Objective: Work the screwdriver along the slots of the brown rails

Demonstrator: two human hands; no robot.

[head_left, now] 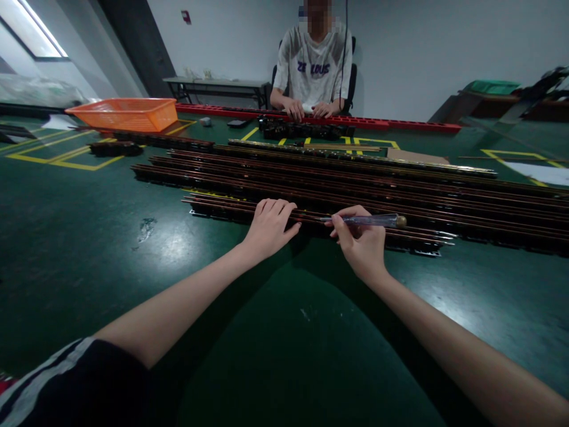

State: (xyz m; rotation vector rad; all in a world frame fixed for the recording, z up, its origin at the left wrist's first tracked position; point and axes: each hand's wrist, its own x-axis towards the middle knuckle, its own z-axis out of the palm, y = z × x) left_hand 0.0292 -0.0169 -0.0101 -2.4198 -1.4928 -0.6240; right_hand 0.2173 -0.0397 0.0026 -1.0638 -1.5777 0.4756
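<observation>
My right hand (362, 243) grips a screwdriver (371, 220) with a clear, purplish handle. Its thin shaft points left, and the tip meets the nearest long dark strip (222, 206), which has copper-coloured rods along it. Across the same strip lies my left hand (272, 228), fingers bent over the top and thumb on the near side. The exact spot under the screwdriver tip is too small to make out. Just beyond, several similar strips (311, 178) lie side by side, running across the table.
An orange basket (128, 115) stands at the far left on the green table (89, 237). Opposite me a person (313, 71) sits with both hands at a dark assembly (302, 127). A red rail (413, 125) runs along the far edge. A cardboard piece (418, 156) lies behind the strips.
</observation>
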